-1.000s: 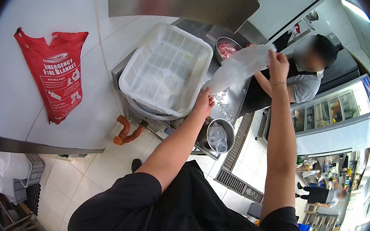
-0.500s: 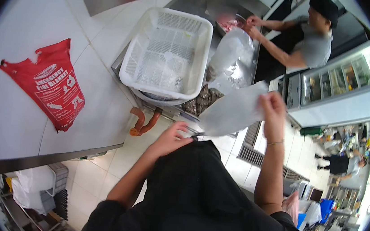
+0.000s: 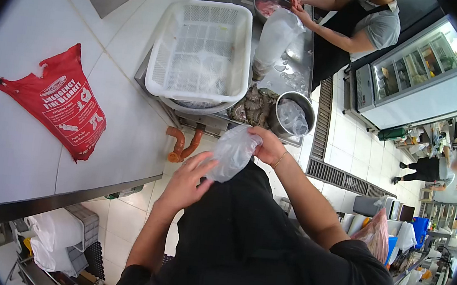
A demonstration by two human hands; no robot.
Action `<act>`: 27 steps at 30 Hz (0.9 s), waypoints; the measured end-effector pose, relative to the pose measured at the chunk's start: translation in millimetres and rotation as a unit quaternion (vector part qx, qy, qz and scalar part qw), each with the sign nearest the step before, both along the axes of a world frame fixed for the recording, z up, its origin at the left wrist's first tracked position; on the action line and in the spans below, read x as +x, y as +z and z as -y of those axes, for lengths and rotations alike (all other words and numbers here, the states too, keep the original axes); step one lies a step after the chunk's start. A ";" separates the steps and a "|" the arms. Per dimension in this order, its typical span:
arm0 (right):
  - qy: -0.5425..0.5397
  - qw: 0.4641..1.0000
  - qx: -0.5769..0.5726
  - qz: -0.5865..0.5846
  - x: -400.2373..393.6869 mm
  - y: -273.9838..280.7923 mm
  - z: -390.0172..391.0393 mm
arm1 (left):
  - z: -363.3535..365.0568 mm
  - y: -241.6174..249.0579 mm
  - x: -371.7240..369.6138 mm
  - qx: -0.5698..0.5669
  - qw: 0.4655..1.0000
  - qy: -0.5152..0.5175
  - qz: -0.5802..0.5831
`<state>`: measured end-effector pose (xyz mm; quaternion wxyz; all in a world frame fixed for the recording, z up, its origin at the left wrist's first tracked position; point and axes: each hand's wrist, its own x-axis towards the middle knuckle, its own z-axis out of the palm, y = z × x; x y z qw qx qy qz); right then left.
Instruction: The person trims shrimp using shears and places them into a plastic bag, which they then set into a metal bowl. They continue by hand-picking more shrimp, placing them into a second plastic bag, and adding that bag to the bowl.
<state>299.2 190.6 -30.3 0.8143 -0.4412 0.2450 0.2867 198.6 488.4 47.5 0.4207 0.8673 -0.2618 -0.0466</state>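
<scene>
A thin clear plastic bag hangs in front of my dark apron. At its upper right edge, the fingers of my right hand are closed on it. My left hand is on the bag's left side, fingers spread and its fingertips overlapping the plastic. Just beyond the bag, a dark grey-brown heap of what looks like shellfish lies on the steel counter. Beside the heap stands a round steel pot with crumpled clear plastic inside.
A white perforated basket sits over a round pan at the counter. Behind the heap stands a full-looking clear plastic bag. A co-worker handles pink meat at a steel bowl. A red fire blanket pouch hangs on the tiled wall.
The plastic bag has come down and left, close to my body, with my right hand. My left hand has moved left and lower, onto the bag. The steel pot now shows.
</scene>
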 end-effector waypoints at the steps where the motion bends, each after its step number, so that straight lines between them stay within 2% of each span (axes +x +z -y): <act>1: 0.017 1.000 0.002 0.014 -5.6 6.5 0.0 | 1.4 -9.3 -2.3 0.002 0.999 0.025 0.021; 3: 0.050 0.998 0.007 0.047 -18.5 19.0 -2.7 | -0.3 -18.7 -3.6 -0.017 0.998 0.060 -0.003; 4: 0.031 0.998 0.031 0.053 -23.6 8.5 -4.5 | -1.8 -19.9 -4.8 -0.025 0.997 0.078 -0.017; 8: -0.101 0.995 0.017 0.004 -29.3 -39.0 30.9 | -4.0 -24.5 -4.5 -0.064 0.978 0.194 -0.042; 10: -0.204 0.978 -0.002 0.046 -23.1 -77.4 68.1 | -12.2 -34.2 -3.9 -0.060 0.968 0.242 -0.029; 11: -0.221 0.973 0.007 0.067 -14.0 -97.8 90.2 | -15.3 -36.5 -3.2 -0.042 0.966 0.254 -0.018; 12: -0.306 0.950 -0.058 0.022 -6.5 -84.6 91.1 | -17.6 -38.5 -2.3 -0.024 0.964 0.265 -0.006; 14: -0.292 0.951 -0.099 0.012 7.3 -89.3 112.3 | -16.6 -46.2 -1.0 -0.004 0.955 0.295 0.028; 17: -0.341 0.921 -0.188 -0.006 34.3 -82.7 138.2 | -16.3 -34.9 -1.7 -0.003 0.953 0.301 -0.036; 20: -0.342 0.916 -0.209 0.024 51.8 -87.2 163.6 | -18.4 -33.5 -1.7 -0.020 0.956 0.287 -0.061; 23: -0.306 0.915 -0.260 0.042 42.6 -86.1 147.5 | -12.4 -38.7 -2.8 -0.095 0.932 0.329 -0.119; 24: -0.255 0.914 -0.310 0.056 37.4 -84.3 130.7 | -9.5 -36.6 -2.5 -0.102 0.927 0.335 -0.131; 25: -0.177 0.899 -0.388 0.098 36.8 -103.0 123.6 | -5.6 -33.4 -1.1 -0.110 0.923 0.341 -0.142; 26: -0.100 0.800 -0.549 0.221 38.4 -118.5 123.1 | -2.4 -31.9 -0.2 -0.118 0.918 0.347 -0.153; 27: -0.016 0.658 -0.677 0.329 38.6 -131.4 122.7 | -2.5 -38.7 -1.1 -0.117 0.919 0.346 -0.149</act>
